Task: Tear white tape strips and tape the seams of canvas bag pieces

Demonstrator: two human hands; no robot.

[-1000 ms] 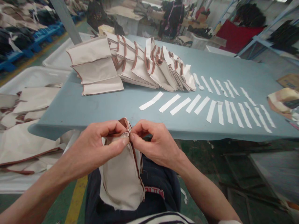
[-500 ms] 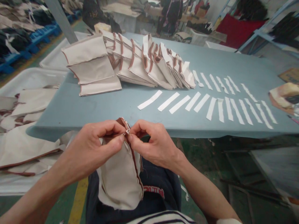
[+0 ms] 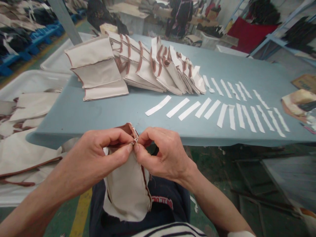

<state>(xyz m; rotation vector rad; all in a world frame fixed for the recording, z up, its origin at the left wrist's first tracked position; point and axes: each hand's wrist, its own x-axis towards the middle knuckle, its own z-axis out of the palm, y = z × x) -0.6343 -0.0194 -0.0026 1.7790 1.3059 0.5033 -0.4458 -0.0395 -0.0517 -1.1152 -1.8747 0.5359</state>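
Note:
A cream fabric pouch (image 3: 127, 187) with brown edging hangs from my fingers over my lap, its top edge near the table's front. My left hand (image 3: 106, 148) pinches that edge between thumb and forefinger. Right against it, my right hand (image 3: 160, 151) pinches the same edge, the fingertips of both nearly meeting. Something small and whitish shows between them, too small to make out. On the table beyond lie a row of overlapping cream fabric pieces (image 3: 98, 72) with brown edging and two rows of white strips (image 3: 189, 111).
A blue-grey table (image 3: 111, 112) spans the view ahead. At the left stand white bins (image 3: 32, 77) holding more cream pieces. A tape-like roll (image 3: 300, 100) lies at the table's right end. Blue pallets, a red cloth (image 3: 249, 34) and a dark-clothed person (image 3: 181, 14) are farther back.
Both hands keep pinching the pouch edge; the fingers have shifted only slightly. The view has tilted a little, and nothing on the table has moved.

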